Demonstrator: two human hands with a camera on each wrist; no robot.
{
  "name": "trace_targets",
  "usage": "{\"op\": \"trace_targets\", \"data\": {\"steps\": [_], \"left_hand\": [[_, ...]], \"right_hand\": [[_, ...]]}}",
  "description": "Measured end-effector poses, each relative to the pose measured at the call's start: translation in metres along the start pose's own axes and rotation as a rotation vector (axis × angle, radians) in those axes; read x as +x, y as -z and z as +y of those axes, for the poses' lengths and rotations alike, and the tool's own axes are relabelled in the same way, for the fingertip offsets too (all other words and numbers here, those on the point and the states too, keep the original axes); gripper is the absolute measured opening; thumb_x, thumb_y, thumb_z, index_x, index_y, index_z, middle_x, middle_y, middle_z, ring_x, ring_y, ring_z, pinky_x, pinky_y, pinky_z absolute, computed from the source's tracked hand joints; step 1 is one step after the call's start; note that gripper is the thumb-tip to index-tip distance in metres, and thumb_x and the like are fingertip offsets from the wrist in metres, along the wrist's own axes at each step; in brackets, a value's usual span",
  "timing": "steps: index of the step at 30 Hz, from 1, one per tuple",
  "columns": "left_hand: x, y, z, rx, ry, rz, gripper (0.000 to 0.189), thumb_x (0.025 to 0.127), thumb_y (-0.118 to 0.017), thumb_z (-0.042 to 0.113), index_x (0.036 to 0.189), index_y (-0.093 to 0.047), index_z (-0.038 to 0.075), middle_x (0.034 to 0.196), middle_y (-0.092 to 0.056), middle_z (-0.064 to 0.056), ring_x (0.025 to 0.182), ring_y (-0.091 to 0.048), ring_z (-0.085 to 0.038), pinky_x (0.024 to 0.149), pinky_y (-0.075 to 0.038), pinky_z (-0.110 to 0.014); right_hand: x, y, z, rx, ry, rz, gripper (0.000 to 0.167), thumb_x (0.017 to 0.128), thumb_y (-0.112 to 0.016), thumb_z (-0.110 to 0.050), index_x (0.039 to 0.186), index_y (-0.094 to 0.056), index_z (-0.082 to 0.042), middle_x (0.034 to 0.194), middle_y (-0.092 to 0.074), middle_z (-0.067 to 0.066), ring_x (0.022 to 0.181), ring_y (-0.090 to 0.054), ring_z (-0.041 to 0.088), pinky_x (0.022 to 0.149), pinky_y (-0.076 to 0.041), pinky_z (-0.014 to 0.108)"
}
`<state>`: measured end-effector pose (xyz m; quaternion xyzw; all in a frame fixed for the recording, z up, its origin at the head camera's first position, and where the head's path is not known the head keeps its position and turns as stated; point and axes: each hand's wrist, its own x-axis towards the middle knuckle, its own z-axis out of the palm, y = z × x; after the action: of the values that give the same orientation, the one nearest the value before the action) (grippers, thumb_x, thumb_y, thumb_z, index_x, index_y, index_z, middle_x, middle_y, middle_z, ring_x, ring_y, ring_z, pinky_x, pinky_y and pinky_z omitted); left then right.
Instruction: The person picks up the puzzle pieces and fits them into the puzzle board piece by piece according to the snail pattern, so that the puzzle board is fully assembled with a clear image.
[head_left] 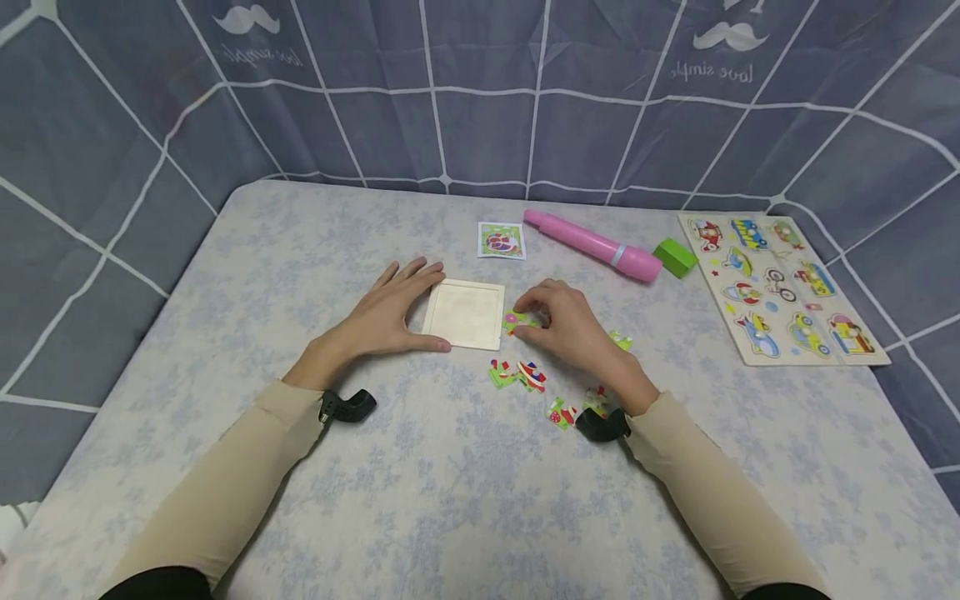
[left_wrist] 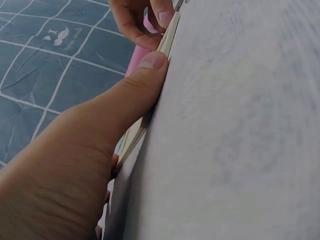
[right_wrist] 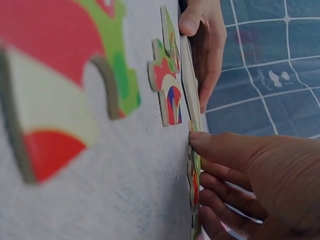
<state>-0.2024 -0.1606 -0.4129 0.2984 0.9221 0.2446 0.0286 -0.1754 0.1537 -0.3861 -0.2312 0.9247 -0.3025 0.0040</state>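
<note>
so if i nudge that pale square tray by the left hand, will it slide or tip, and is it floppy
The tray is probably stiff, since its edges look straight. It may well be light for its size, as it looks thin in the left wrist view. Being broad and low, it would likely slide rather than tip or roll.

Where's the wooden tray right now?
Head view, centre: the wooden tray lies between the left hand, spread along its left side, and the right hand; the picture card lies beyond the tray's far-right corner.
</note>
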Motion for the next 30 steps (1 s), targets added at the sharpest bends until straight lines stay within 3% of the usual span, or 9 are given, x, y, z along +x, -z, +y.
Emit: {"op": "trace_targets", "data": {"steps": [6,13,19,30], "left_hand": [[0.000,-0.001,0.000,-0.008,-0.001,0.007,0.113,0.075,-0.089,0.062,0.161,-0.041,0.007,0.172,-0.034,-0.007,0.164,-0.017,-0.029,0.136,-0.003,-0.050],[0.000,-0.001,-0.001,-0.005,-0.003,0.018,0.113,0.074,-0.090,0.061,0.161,-0.042,0.006,0.172,-0.035,-0.008,0.164,-0.018,-0.029,0.137,-0.003,-0.049],[-0.001,0.000,-0.001,-0.007,-0.008,0.014,0.113,0.075,-0.090,0.060,0.161,-0.041,0.005,0.172,-0.034,-0.010,0.164,-0.018,-0.031,0.136,-0.004,-0.050],[-0.001,0.000,0.002,-0.010,0.009,0.008,0.114,0.074,-0.090,0.062,0.161,-0.041,0.007,0.172,-0.034,-0.007,0.164,-0.017,-0.028,0.137,-0.003,-0.047]], "right_hand": [[0.000,0.000,0.000,0.046,-0.038,0.004,0.024,0.087,-0.089,-0.016,0.106,-0.075,-0.010,0.100,-0.071,0.005,0.086,-0.058,0.022,0.076,-0.049,0.033],[0.001,0.000,0.000,0.186,-0.081,0.008,0.027,0.088,-0.086,-0.010,0.111,-0.073,-0.008,0.101,-0.071,0.008,0.093,-0.068,0.022,0.089,-0.060,0.038],[0.004,-0.001,-0.001,0.225,-0.068,0.008,0.012,0.096,-0.080,-0.014,0.107,-0.076,-0.011,0.096,-0.073,0.004,0.086,-0.069,0.018,0.083,-0.061,0.035],[0.020,0.006,-0.006,0.313,-0.049,0.026,0.010,0.096,-0.080,-0.013,0.105,-0.077,-0.013,0.093,-0.074,0.003,0.085,-0.071,0.017,0.082,-0.062,0.033]]}}
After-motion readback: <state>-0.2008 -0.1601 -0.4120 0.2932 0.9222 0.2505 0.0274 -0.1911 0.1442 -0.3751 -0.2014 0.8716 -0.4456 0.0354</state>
